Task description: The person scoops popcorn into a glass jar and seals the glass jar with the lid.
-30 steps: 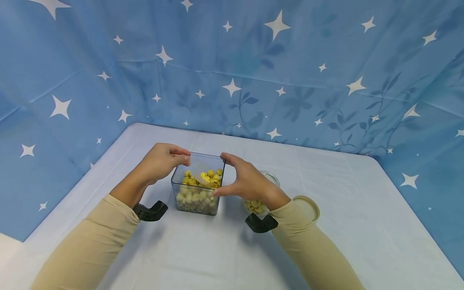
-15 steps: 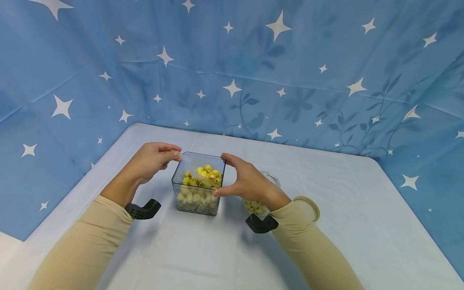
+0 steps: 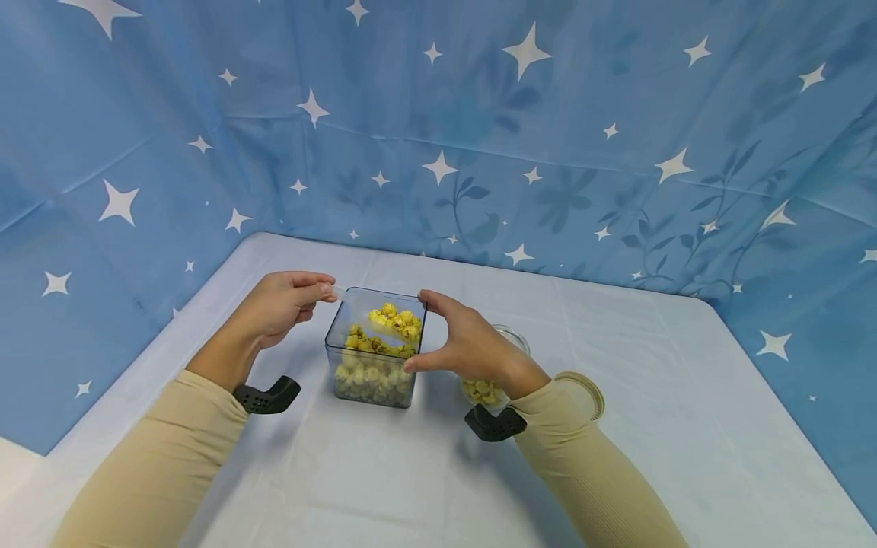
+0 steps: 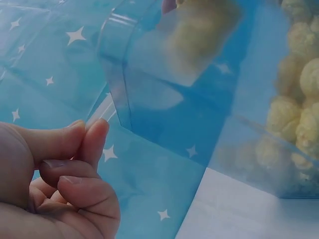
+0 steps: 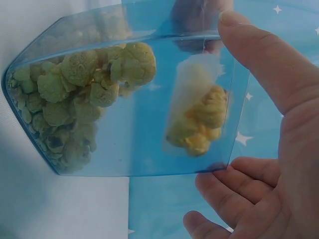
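Note:
A clear square container point(image 3: 370, 352) of yellow popcorn point(image 3: 359, 340) stands on the table. My left hand point(image 3: 283, 304), beside its far left corner, pinches the handle of a translucent scoop point(image 5: 192, 74) between thumb and fingertips. The handle passes over the container's rim, and the scoop's head is inside, loaded with several popcorn pieces point(image 5: 202, 122) above the rest. On the other side, my right hand point(image 3: 473, 342) grips the container by its right wall, thumb at the near corner and fingers at the far one. In the left wrist view, the scoop's load is blurred behind the clear wall.
A round glass jar point(image 3: 512, 335) with popcorn at its bottom stands behind my right wrist, partly hidden. A round lid with a gold-coloured rim point(image 3: 594, 390) lies to its right, partly behind the sleeve. A blue star-patterned curtain point(image 3: 438, 205) backs the white table point(image 3: 658, 426).
My left hand has moved left, away from the container's rim, still pinching the scoop handle. The popcorn on the scoop has risen inside the container. My right hand keeps its grip in place.

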A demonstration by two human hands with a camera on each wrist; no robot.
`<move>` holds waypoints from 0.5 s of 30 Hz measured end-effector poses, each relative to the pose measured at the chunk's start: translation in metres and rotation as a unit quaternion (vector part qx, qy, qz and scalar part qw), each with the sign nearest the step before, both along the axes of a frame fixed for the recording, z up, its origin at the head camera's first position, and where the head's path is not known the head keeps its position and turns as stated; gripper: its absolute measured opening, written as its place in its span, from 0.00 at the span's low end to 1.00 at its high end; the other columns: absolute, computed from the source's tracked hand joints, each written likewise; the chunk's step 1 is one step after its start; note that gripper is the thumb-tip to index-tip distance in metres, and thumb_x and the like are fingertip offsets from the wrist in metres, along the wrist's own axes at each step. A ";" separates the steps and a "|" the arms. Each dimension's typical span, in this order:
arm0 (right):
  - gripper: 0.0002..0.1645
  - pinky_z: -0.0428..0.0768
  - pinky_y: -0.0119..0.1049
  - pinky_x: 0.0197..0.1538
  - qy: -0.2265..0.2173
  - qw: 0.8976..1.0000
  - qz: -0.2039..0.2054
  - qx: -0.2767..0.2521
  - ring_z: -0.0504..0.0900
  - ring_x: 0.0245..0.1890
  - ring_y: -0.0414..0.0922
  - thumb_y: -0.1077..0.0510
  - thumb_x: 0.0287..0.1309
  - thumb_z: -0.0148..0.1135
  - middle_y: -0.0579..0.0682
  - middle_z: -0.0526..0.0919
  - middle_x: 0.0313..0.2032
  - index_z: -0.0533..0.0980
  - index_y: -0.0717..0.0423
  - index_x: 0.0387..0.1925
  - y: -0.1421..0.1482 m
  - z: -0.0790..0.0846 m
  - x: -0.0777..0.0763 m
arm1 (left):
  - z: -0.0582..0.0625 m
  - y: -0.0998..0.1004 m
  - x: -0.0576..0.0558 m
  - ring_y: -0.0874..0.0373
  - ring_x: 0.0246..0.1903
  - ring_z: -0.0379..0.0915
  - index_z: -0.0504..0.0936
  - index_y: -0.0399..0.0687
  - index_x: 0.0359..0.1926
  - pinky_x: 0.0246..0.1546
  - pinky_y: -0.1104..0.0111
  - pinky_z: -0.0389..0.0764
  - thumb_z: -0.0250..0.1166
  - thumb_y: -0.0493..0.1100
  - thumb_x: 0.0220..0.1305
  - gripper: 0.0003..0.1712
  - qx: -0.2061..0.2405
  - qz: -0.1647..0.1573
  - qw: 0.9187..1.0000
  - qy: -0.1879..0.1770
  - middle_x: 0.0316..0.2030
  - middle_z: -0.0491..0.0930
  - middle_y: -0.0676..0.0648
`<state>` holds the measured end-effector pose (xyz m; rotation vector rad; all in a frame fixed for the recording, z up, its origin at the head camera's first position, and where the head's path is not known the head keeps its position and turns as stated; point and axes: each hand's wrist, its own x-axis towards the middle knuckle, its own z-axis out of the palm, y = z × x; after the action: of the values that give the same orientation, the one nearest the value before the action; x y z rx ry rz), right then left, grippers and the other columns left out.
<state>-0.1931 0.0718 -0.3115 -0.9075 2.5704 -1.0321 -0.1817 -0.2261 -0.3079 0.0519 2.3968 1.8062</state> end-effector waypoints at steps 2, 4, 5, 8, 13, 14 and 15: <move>0.65 0.65 0.51 0.68 0.000 1.000 0.000 0.001 0.60 0.73 0.48 0.42 0.48 0.80 0.52 0.60 0.74 0.52 0.56 0.78 0.000 0.000 0.000 | 0.000 -0.001 0.000 0.64 0.30 0.63 0.66 0.31 0.70 0.33 0.72 0.68 0.50 0.42 0.80 0.25 0.009 0.002 1.000 0.001 0.53 0.74 0.40; 0.65 0.65 0.51 0.68 -0.001 1.000 -0.001 0.002 0.60 0.73 0.48 0.42 0.48 0.80 0.52 0.59 0.74 0.52 0.56 0.78 0.000 0.000 0.000 | 0.000 -0.002 0.000 0.64 0.32 0.64 0.65 0.30 0.70 0.33 0.72 0.68 0.49 0.42 0.81 0.26 0.018 0.001 1.000 0.001 0.52 0.74 0.42; 0.66 0.65 0.51 0.68 -0.001 1.000 -0.002 0.003 0.60 0.73 0.48 0.42 0.48 0.80 0.52 0.59 0.74 0.52 0.56 0.78 0.000 0.001 0.000 | 0.000 -0.002 0.000 0.64 0.32 0.64 0.65 0.30 0.70 0.34 0.72 0.68 0.49 0.42 0.81 0.26 0.022 0.002 1.000 0.000 0.52 0.74 0.42; 0.66 0.64 0.51 0.69 -0.001 1.000 -0.002 0.005 0.60 0.73 0.48 0.42 0.48 0.80 0.51 0.59 0.74 0.52 0.55 0.78 0.000 0.001 0.000 | 0.000 -0.003 0.000 0.65 0.38 0.67 0.65 0.30 0.71 0.35 0.73 0.70 0.49 0.42 0.80 0.26 0.028 0.005 1.000 -0.002 0.51 0.74 0.44; 0.65 0.64 0.51 0.69 0.003 1.000 0.000 0.004 0.60 0.72 0.48 0.42 0.48 0.80 0.51 0.60 0.74 0.52 0.56 0.78 0.000 0.001 0.000 | 0.000 -0.006 0.000 0.65 0.36 0.66 0.64 0.31 0.71 0.34 0.74 0.70 0.50 0.43 0.80 0.27 0.031 0.013 0.999 -0.003 0.49 0.75 0.46; 0.65 0.64 0.51 0.69 0.003 1.000 0.000 0.004 0.61 0.72 0.48 0.42 0.48 0.80 0.51 0.60 0.74 0.52 0.56 0.78 0.000 0.000 0.000 | 0.000 -0.006 0.000 0.65 0.35 0.66 0.64 0.31 0.71 0.34 0.74 0.69 0.50 0.43 0.80 0.27 0.032 0.013 0.999 -0.004 0.49 0.75 0.47; 0.65 0.64 0.51 0.69 0.003 1.000 0.001 0.003 0.61 0.72 0.48 0.42 0.48 0.80 0.51 0.61 0.74 0.52 0.55 0.78 0.000 0.000 0.000 | 0.000 -0.006 0.000 0.65 0.35 0.66 0.64 0.31 0.71 0.34 0.74 0.69 0.50 0.43 0.80 0.27 0.034 0.013 0.999 -0.004 0.49 0.76 0.47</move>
<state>-0.1930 0.0721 -0.3112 -0.9130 2.5760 -1.0215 -0.1816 -0.2324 -0.3078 0.0187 2.3410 1.8950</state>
